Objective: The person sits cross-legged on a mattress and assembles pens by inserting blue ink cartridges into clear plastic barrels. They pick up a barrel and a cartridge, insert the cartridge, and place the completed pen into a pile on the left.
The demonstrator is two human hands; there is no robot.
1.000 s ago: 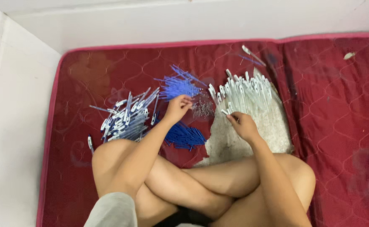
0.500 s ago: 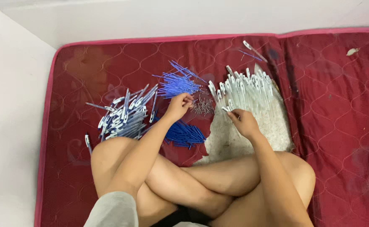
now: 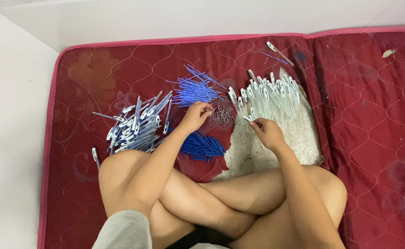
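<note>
On a red mattress [image 3: 364,138], the left hand [image 3: 197,115] pinches above small metal springs [image 3: 222,115]; the right hand [image 3: 267,133] grips a clear pen barrel [image 3: 247,118]; steady, single picks seem wise.

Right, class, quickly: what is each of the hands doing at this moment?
Left hand: fingers curled over the small metal springs; cannot tell if it holds one.
Right hand: fingers pinched at the white pen barrels; grip unclear.
</note>
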